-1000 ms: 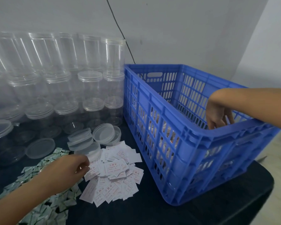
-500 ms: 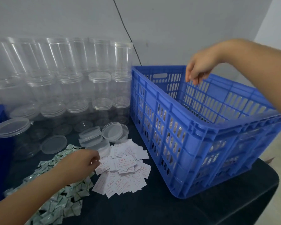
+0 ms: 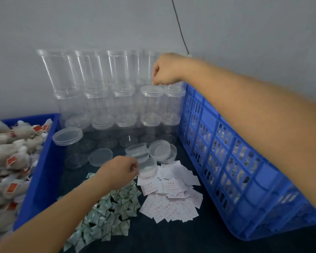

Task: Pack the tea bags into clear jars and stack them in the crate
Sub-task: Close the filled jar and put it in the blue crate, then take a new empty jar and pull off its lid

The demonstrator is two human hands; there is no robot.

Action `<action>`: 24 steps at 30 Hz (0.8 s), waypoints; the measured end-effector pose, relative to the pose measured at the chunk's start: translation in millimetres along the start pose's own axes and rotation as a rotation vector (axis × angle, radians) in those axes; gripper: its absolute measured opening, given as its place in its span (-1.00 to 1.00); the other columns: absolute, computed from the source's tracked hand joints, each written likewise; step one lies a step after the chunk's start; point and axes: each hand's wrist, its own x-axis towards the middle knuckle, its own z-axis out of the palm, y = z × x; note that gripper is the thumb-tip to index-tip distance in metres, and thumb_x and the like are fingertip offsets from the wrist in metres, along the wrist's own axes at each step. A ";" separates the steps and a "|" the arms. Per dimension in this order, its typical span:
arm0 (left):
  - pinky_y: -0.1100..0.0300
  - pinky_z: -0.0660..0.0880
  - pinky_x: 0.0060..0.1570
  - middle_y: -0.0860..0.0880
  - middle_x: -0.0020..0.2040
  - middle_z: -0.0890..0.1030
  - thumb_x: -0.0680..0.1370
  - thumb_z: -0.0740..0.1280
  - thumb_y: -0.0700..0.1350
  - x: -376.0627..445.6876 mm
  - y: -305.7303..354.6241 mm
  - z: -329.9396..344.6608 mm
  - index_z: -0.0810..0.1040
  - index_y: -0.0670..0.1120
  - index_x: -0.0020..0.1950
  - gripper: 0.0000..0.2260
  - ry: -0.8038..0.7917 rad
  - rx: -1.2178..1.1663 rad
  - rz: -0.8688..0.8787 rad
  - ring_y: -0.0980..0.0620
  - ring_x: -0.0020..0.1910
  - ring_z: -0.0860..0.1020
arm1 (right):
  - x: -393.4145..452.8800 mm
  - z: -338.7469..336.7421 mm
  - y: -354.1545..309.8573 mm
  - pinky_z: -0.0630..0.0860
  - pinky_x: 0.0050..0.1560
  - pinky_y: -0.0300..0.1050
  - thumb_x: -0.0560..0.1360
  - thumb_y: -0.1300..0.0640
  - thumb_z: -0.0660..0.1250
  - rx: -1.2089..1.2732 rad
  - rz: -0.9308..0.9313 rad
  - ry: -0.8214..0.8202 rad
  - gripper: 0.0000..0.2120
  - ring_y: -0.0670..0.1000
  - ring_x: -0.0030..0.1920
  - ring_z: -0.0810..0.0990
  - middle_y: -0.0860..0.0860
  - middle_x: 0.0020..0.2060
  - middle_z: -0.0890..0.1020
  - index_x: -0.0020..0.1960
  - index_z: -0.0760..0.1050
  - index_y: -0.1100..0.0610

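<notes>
Our right hand (image 3: pixel 164 73), fingers curled, reaches a lidded jar (image 3: pixel 151 101) in the stack beside the crate (image 3: pixel 235 161); left hand (image 3: pixel 120 170) pinches slips; a careless pull can topple neighbour jars

Single head view, looking forward and down, close over table (image 3: pixel 171 240)

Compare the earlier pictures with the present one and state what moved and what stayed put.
The right hand left the inside of the blue crate, rose over its rim and swung left to the stacked clear jars, where it now hangs over a lidded one, holding nothing visible. The left hand stayed by the white paper slips and green sachets. Crate, jars and loose lids did not move.
</notes>
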 end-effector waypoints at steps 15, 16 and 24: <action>0.08 0.49 -0.13 -0.02 -0.06 0.59 0.60 0.18 0.01 1.3 -23.6 -7.0 0.51 -0.05 0.03 -0.81 0.054 -0.032 -0.070 -0.04 -0.09 0.54 | 97.5 96.5 17.7 0.38 0.32 0.05 0.53 -0.26 0.30 0.017 0.138 -0.004 -0.26 0.22 0.38 0.40 0.19 0.42 0.39 0.52 0.25 0.18; 0.07 0.49 -0.13 -0.03 -0.06 0.58 0.60 0.18 0.01 1.5 -23.3 -7.2 0.51 -0.06 0.03 -0.81 0.048 -0.029 -0.069 -0.05 -0.09 0.54 | 101.0 98.8 17.5 0.39 0.30 0.05 0.53 -0.27 0.28 -0.002 0.134 -0.010 -0.27 0.22 0.36 0.42 0.19 0.41 0.41 0.51 0.26 0.17; 0.08 0.50 -0.09 -0.07 -0.03 0.59 0.59 0.16 -0.02 0.0 -17.5 -4.2 0.51 -0.08 0.04 -0.80 0.022 -0.004 -0.065 -0.10 -0.04 0.53 | 119.8 106.2 13.1 0.28 0.42 0.11 0.55 -0.36 0.13 -0.249 0.160 -0.124 -0.28 0.25 0.45 0.31 0.13 0.50 0.32 0.54 0.23 0.08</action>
